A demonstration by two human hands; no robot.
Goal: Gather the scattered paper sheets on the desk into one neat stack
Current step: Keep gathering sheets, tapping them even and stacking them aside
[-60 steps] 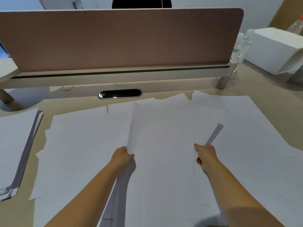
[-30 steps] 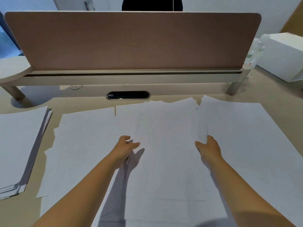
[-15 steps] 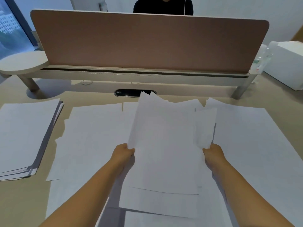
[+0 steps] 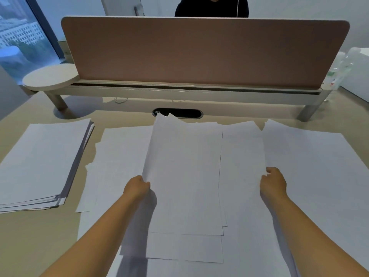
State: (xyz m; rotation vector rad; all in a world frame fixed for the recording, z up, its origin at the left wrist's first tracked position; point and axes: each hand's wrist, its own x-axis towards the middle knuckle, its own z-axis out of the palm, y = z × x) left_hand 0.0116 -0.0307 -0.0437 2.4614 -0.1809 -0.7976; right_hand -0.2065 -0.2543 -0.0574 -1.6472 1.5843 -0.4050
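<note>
White paper sheets lie spread and overlapping across the middle and right of the desk (image 4: 311, 168). My left hand (image 4: 137, 187) grips the left edge of a bundle of sheets (image 4: 185, 176), which is lifted and tilted a little off the desk. My right hand (image 4: 272, 182) pinches the right edge of sheets (image 4: 242, 168) beside that bundle. A neat stack of paper (image 4: 42, 162) rests at the left of the desk, apart from the loose sheets.
A brown divider panel (image 4: 199, 50) on a raised shelf runs along the desk's far side, with a dark cable slot (image 4: 179, 113) below it. A person in dark clothing sits behind it. A white box (image 4: 359, 76) and plastic bottles (image 4: 339, 72) stand at far right.
Both hands let go of the sheets, then took hold again and lifted a bundle at its side edges. The view has shifted, bringing the left stack further into sight.
</note>
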